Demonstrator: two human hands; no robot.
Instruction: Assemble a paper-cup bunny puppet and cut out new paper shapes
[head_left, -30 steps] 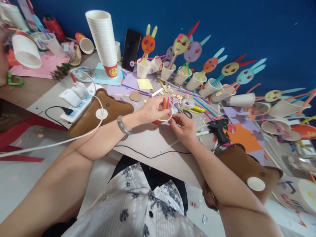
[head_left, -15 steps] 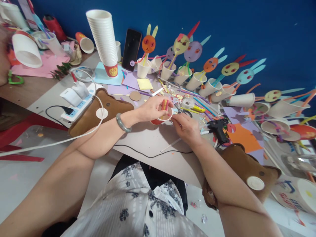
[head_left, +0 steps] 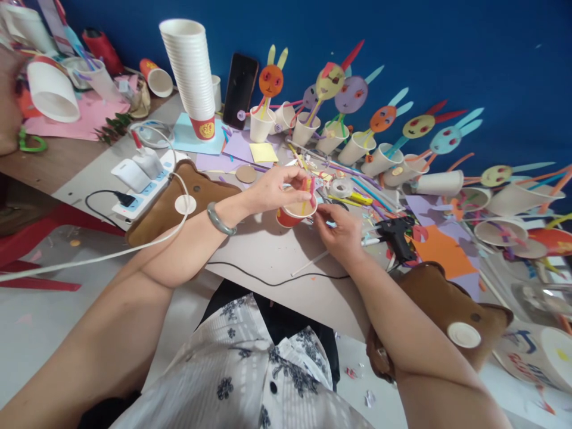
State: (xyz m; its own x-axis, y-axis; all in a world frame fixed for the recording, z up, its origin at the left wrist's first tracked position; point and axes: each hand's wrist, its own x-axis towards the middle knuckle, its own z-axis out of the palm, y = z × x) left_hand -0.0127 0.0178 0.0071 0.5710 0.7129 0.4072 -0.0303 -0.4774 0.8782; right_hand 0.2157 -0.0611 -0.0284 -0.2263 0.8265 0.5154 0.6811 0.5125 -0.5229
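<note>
A red and white paper cup is upright between my hands, above the near part of the table. My left hand, with a bangle on its wrist, pinches red and yellow strips over the cup's mouth; their lower ends reach inside. At the cup's right rim, my right hand has its thumb and fingers pressed together. Whether those fingers grip the rim or something small beside it cannot be made out.
Rabbit-faced cups line the blue wall. A tall cup stack stands behind a power strip. On the right are a black glue gun and a brown cushion; another brown cushion lies left. A black cable crosses the front.
The red and yellow strips have shifted slightly right with my left hand, and more of their length shows in the cup. More of the cup's red side is visible.
</note>
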